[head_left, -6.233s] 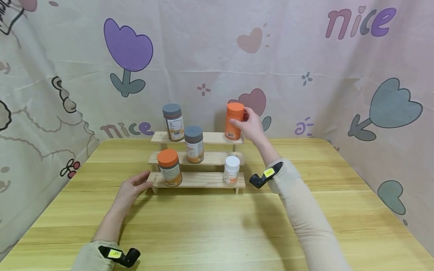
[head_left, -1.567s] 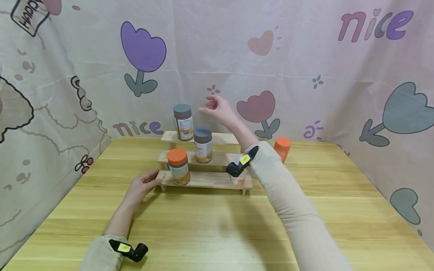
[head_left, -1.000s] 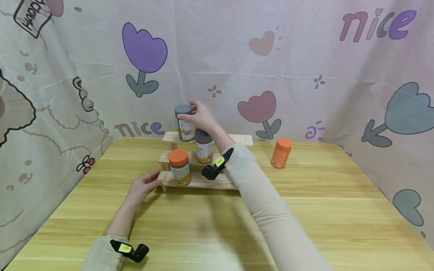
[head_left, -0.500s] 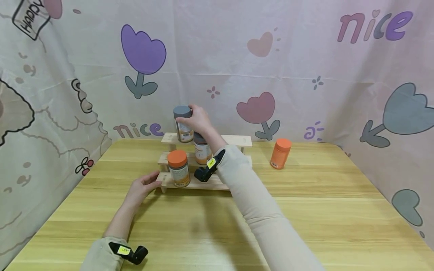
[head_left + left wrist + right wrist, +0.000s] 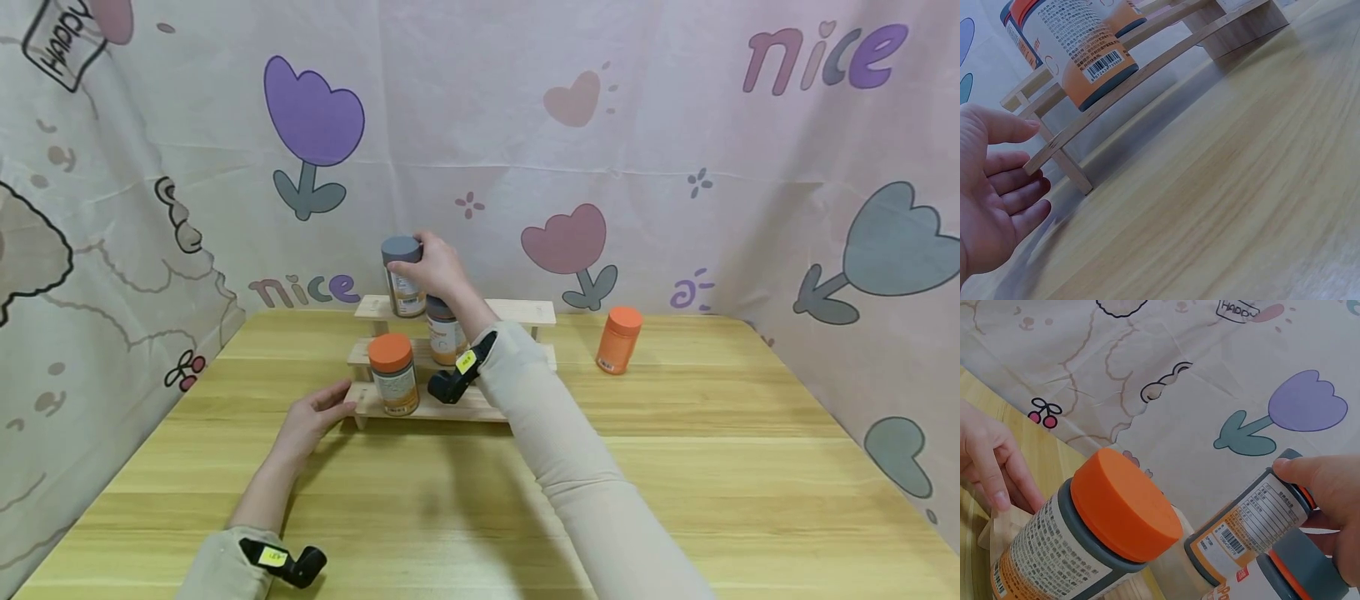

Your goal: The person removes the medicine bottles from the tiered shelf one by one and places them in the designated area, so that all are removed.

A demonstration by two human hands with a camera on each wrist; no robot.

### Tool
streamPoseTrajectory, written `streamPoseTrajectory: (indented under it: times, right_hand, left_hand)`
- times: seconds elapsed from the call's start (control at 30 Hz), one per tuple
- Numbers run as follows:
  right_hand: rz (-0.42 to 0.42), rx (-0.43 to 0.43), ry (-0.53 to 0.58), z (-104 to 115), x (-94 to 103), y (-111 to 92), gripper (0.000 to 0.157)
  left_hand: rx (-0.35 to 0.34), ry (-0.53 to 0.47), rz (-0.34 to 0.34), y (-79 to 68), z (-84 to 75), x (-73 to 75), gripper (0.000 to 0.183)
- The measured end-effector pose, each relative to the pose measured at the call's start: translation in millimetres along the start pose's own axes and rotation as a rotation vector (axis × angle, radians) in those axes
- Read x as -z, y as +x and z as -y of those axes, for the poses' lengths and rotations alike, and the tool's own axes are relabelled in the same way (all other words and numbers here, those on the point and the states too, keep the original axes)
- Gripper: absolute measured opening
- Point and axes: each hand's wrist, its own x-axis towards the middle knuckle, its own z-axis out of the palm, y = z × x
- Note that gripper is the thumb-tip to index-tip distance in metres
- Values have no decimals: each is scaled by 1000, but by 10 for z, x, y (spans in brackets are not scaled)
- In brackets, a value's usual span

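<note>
My right hand (image 5: 441,268) grips a grey-lidded supplement jar (image 5: 407,293) on the left of the top shelf, thumb at the front near its lid. The right wrist view shows the thumb on this tilted-looking jar (image 5: 1249,528). My left hand (image 5: 309,423) holds the left end of the bottom shelf of a three-step wooden display rack (image 5: 521,311), thumb and fingers around the corner (image 5: 1044,156). An orange-lidded jar (image 5: 393,379) stands on the bottom shelf's left. Behind my right forearm, a second grey-lidded jar (image 5: 444,336) stands partly hidden on the middle shelf.
An all-orange bottle (image 5: 619,340) stands on the wooden table (image 5: 712,467) to the right of the rack. A printed cloth (image 5: 465,100) hangs behind and along the sides. My right sleeve (image 5: 573,462) hides the right part of the bottom shelf.
The orange bottle has gone from the top shelf to the table at right. My right hand has moved left and taken hold of the grey-lidded jar. My left hand stays at the rack.
</note>
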Motion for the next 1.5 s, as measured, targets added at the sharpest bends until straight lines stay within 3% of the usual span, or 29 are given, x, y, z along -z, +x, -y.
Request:
streamPoseTrajectory:
  times: [0.23, 0.57, 0.93, 1.27, 1.5]
  right_hand:
    - [-4, 47, 23, -33, 80, -18, 64]
    - [-85, 55, 155, -169, 405, -59, 64]
    - [-206, 49, 169, -520, 936, -183, 57]
    - [-295, 15, 168, -944, 1464, -337, 59]
    - [-337, -31, 168, -1252, 1779, -531, 57]
  left_hand:
    - [-2, 3, -8, 3, 0, 0, 63]
    - [1, 8, -5, -14, -18, 15, 64]
    - [4, 8, 4, -14, -5, 1, 64]
    - [-7, 15, 3, -3, -26, 8, 63]
    - [-2, 3, 8, -13, -32, 4, 62]
